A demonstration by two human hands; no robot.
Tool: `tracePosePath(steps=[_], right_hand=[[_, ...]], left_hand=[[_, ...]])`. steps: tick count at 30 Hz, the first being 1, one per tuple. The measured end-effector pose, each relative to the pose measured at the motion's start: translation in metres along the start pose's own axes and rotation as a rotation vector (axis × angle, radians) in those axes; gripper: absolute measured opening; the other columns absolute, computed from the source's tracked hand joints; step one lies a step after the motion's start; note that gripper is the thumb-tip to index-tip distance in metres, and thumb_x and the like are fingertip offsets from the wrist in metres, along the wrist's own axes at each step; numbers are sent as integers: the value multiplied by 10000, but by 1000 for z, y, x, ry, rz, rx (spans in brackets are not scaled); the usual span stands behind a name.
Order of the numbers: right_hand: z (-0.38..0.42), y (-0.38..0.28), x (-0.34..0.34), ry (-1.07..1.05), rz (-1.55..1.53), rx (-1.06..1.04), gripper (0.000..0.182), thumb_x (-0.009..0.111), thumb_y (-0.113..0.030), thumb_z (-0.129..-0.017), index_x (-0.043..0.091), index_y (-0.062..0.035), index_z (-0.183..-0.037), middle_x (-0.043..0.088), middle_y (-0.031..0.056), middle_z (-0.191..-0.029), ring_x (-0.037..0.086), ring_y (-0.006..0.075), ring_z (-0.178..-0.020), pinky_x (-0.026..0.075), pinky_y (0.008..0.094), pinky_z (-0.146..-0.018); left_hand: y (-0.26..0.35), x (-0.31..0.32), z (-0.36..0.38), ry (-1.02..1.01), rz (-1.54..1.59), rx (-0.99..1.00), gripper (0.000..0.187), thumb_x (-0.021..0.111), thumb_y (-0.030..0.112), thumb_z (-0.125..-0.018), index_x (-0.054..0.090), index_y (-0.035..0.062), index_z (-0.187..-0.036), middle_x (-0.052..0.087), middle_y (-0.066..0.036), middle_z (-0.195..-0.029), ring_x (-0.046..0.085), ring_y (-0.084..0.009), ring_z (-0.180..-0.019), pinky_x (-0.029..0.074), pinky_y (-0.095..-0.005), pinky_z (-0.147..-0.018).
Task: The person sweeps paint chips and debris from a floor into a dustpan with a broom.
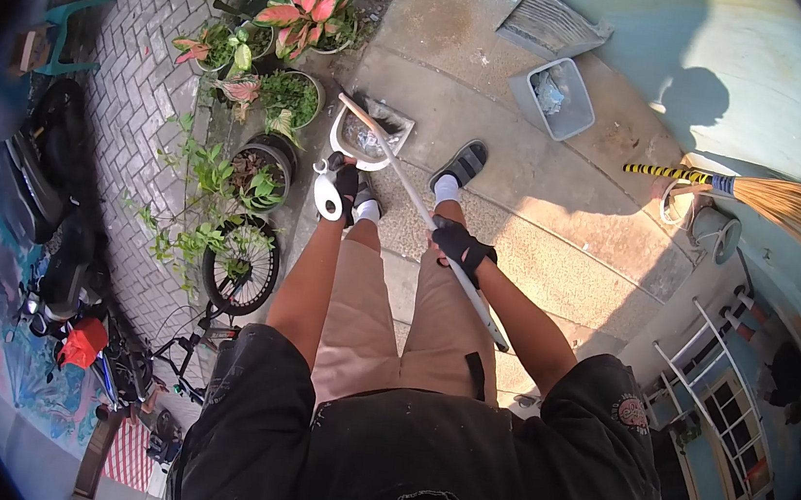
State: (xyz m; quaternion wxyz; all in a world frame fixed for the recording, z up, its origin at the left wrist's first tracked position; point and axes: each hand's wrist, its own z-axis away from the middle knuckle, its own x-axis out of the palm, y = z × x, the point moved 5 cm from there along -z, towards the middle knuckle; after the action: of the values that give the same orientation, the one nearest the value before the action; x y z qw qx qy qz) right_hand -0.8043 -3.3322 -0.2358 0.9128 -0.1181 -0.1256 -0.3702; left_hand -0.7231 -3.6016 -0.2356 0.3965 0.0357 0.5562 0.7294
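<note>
My left hand (344, 174), in a black fingerless glove, is wrapped round the upper end of a white dustpan handle (329, 202) with an oval hole in it. Below it, the white dustpan (403, 133) rests on the paving with small debris inside. My right hand (462, 247), gloved the same way, is closed on a long pale pole (412, 188). The pole slants across my front; its tan far end overlaps the dustpan in this view, while its near end lies by my right thigh.
Potted plants (290, 97) line the left side, with a bicycle wheel (241, 265) and parked motorbike (28, 172) beyond. A grey bin (564, 101) holding litter stands ahead right. A straw broom (786, 203) and a bucket (715, 232) are by the wall.
</note>
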Motion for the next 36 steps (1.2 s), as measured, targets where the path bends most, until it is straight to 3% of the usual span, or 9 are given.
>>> tracePosePath(steps=[2,4,6,11,18,24,26,30,36], right_hand=[[26,-4,1,47,-16,7,552,559,-139,-846,423,-253,-1368,485,16,-625,442,130,-435,399,305,-390],[56,-6,-3,5,-220,18,509,520,-98,-891,413,-323,-1335,422,-15,-614,390,92,-433,347,270,-383],[104,-17,1,-15,-337,-35,532,510,-73,-898,387,-319,-1353,413,-13,-611,388,92,-432,342,263,-379],[194,0,33,91,-443,-254,556,533,-106,-879,370,-270,-1384,430,-7,-587,398,95,-419,366,273,-376],[301,25,62,166,-492,-420,617,492,-99,-903,264,-289,-1444,399,-23,-592,360,77,-432,339,244,-390],[326,49,24,137,-614,-539,627,539,-118,-891,274,-287,-1433,416,-14,-605,386,79,-433,361,253,-385],[343,50,14,181,-620,-536,620,536,-114,-893,274,-278,-1431,415,-15,-604,389,79,-436,363,253,-384],[359,61,-18,226,-661,-517,609,487,-107,-908,241,-261,-1443,381,-20,-598,369,81,-435,349,249,-377],[384,83,-50,244,-777,-568,621,478,-102,-907,219,-263,-1448,378,-19,-596,369,81,-424,358,254,-367]], left_hand=[[43,-11,-3,26,-335,-387,151,512,179,-834,602,60,-807,630,-69,-768,580,-181,-748,453,-328,-709],[5,-22,-15,-80,-242,-105,155,504,219,-838,563,76,-835,622,-120,-789,602,-262,-776,457,-383,-730],[6,-35,-19,-114,-261,-83,124,509,184,-830,570,76,-838,616,-84,-766,595,-218,-759,455,-348,-731],[106,-62,12,-286,211,77,36,531,65,-876,551,51,-850,604,-42,-769,566,-138,-750,453,-281,-721],[231,-62,45,-494,68,243,99,557,140,-917,544,42,-913,592,-22,-780,553,-107,-753,451,-247,-713],[338,-17,63,-597,101,380,157,651,159,-853,596,29,-923,608,-23,-772,573,-117,-752,462,-264,-699],[370,8,67,-642,-226,536,167,669,182,-837,621,33,-893,618,-23,-780,577,-126,-756,462,-278,-702],[382,75,61,-843,-101,508,162,674,195,-827,646,45,-881,641,-26,-824,579,-119,-808,455,-281,-756],[403,156,74,-875,-11,484,190,637,215,-867,632,43,-948,663,-29,-862,593,-121,-821,455,-264,-766]])
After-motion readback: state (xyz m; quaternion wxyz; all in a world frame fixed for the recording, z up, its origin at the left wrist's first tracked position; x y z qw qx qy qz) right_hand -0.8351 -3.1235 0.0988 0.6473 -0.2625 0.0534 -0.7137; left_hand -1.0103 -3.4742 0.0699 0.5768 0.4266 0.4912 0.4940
